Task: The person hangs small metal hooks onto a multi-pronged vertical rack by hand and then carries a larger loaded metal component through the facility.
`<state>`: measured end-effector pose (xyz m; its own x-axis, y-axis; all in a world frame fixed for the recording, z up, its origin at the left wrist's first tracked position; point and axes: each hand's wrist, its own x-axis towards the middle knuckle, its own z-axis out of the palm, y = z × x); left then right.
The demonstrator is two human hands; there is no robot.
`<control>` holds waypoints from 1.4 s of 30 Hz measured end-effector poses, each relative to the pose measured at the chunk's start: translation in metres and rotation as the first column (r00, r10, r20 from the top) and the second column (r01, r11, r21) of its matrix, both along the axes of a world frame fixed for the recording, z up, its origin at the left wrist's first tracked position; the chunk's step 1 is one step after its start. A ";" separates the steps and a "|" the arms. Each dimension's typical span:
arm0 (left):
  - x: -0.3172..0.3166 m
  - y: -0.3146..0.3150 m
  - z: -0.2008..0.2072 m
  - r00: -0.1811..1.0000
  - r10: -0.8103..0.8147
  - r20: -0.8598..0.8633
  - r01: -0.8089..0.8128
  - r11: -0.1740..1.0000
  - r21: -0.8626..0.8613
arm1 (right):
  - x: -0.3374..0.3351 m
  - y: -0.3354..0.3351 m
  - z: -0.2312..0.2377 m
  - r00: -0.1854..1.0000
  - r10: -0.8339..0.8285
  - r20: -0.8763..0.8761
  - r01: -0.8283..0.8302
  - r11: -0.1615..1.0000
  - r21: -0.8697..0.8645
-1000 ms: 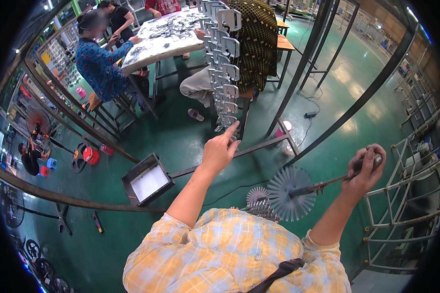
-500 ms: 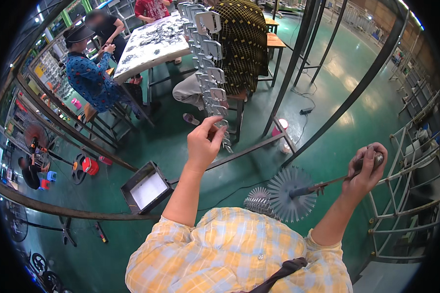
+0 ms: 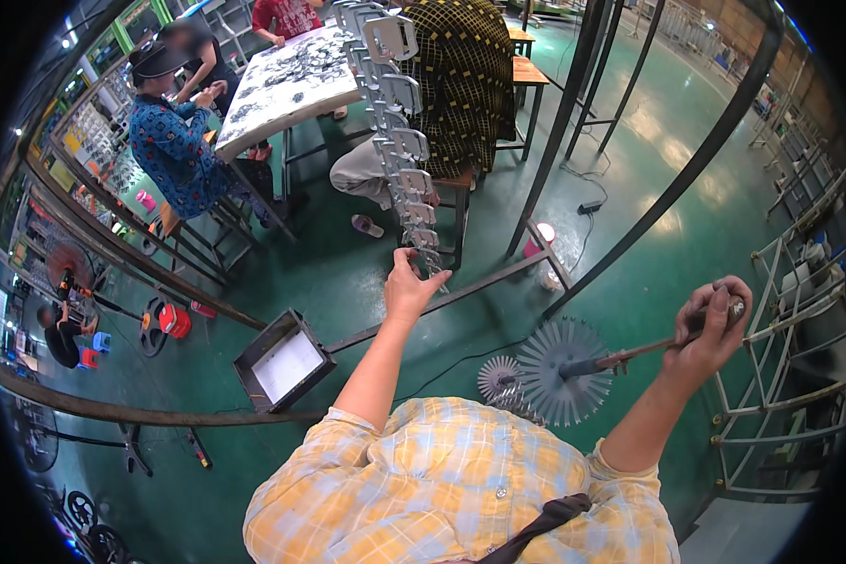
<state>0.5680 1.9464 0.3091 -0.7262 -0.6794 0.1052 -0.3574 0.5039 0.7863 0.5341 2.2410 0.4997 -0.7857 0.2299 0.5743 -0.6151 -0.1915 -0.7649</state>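
Note:
My left hand (image 3: pixel 412 289) is at the lower end of a hanging string of shiny metal brackets (image 3: pixel 410 179), its thumb and fingers on either side of the lowest pieces. The exact contact is too small to make out. To the right, my right hand (image 3: pixel 710 329) is wrapped round the dark handle of a thin metal rod (image 3: pixel 641 353). The rod slants down to the left and meets a large grey disc (image 3: pixel 562 376) with radial slots. Beside that disc is a smaller slotted disc (image 3: pixel 498 375), with coil-like metal pieces (image 3: pixel 517 404) below it.
Dark frame bars (image 3: pixel 677 202) cross in front and at both sides. A black bin (image 3: pixel 284 362) with a white bottom sits left of my left arm. A person in a patterned shirt (image 3: pixel 456 94) sits behind the brackets. Other people are around a white table (image 3: pixel 287 89).
My left hand has moved down and slightly right along the bracket string, its thumb and fingers farther apart. The smaller disc and the coil-like pieces have turned. My right hand keeps its hold.

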 end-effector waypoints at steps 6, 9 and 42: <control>0.001 0.014 0.046 0.965 0.052 -0.256 -0.058 0.998 -0.016 | 0.000 0.005 -0.003 1.000 0.007 -0.013 -0.007 1.000 0.010; -0.005 0.009 0.052 0.950 0.030 -0.309 -0.047 0.998 -0.045 | 0.001 0.005 -0.001 0.999 0.028 -0.023 -0.028 1.000 0.011; -0.021 -0.011 0.243 0.558 -0.363 -0.747 -0.240 0.790 -0.563 | 0.004 0.004 -0.003 1.000 -0.015 -0.013 0.015 1.000 0.007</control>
<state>0.5468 1.9351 0.5522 -0.1583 -0.2217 0.9622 0.3040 0.9162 0.2611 0.5379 2.2449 0.4965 -0.7749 0.2379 0.5855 -0.6273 -0.1770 -0.7584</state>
